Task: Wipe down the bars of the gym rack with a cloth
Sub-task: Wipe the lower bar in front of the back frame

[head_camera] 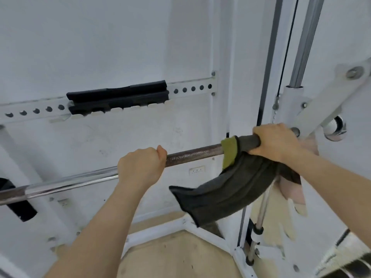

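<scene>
A long steel barbell bar [192,154] runs from lower left up to the right across the white rack. My left hand [141,167] is closed around the bar near its middle. My right hand [277,142] grips the bar near its right end, with a dark grey cloth [226,191] wrapped around the bar under the palm. The cloth shows a green inner patch [229,152] beside my fingers, and its loose end hangs down to the left below the bar.
A white perforated crossbar [192,89] with a black pad [118,96] sits behind the bar. A chrome guide rod [305,43] and white uprights [267,57] rise at right. White base tubes [208,230] and tan floor lie below.
</scene>
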